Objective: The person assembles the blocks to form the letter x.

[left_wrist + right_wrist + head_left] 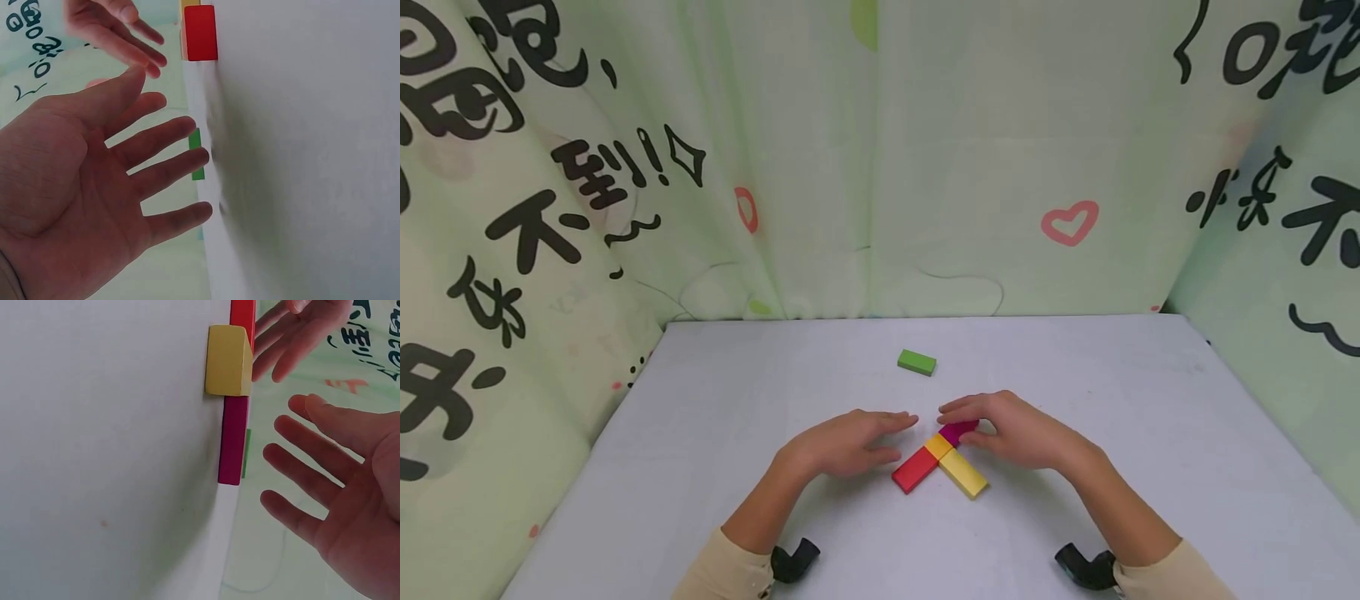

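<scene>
Several coloured blocks lie together on the white table in the head view. A red block (pixel 915 470), a small orange-yellow piece (pixel 937 446) and a magenta block (pixel 953 433) form a slanting row. From the row's middle a yellow block (pixel 964 474) extends toward the lower right. My right hand (pixel 1018 429) hovers over the magenta block, partly covering it; the right wrist view shows its spread fingers apart from the magenta block (pixel 234 440). Left of the row is my left hand (pixel 853 442), its fingers extended and holding nothing; the red block (pixel 201 33) is nearby in the left wrist view.
A green block (pixel 917 362) lies alone farther back on the white table (pixel 737 375). Pale green curtains (pixel 962 167) with black lettering and pink hearts surround the table's back and sides. Black wrist devices (pixel 795 560) are strapped at both sleeves.
</scene>
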Demonstrator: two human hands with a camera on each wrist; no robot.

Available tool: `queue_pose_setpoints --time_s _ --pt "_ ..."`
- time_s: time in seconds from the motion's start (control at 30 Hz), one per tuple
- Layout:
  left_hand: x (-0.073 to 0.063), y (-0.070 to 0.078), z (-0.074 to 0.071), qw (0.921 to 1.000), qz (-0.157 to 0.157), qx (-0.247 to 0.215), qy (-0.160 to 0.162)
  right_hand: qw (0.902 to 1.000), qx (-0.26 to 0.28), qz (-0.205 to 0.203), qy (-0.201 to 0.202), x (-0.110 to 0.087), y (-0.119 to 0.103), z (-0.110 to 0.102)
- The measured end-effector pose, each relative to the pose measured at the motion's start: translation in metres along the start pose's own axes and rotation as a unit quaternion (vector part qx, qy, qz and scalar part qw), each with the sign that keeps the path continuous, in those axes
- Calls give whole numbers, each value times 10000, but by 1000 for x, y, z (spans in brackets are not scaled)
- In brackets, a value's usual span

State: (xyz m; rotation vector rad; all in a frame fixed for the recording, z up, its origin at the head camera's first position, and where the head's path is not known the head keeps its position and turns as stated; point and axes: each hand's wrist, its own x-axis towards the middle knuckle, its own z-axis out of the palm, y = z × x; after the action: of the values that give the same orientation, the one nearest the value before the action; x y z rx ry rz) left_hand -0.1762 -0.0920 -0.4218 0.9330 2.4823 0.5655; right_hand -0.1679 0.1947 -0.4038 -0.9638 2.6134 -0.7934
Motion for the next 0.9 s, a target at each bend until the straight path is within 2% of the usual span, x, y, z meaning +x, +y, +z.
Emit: queue_pose_setpoints --time_s 0.33,0.63,0.9 --pt "0 -1 -2 9999 -165 -20 -9 9986 83 1 -518 -20 0 7" --pt "1 -1 -5 9998 -197 -3 -19 9971 -88 -27 -755 -31 0 14" --pt "2 4 -11 9998 -149 105 -8 9963 -287 28 -804 -34 2 19"
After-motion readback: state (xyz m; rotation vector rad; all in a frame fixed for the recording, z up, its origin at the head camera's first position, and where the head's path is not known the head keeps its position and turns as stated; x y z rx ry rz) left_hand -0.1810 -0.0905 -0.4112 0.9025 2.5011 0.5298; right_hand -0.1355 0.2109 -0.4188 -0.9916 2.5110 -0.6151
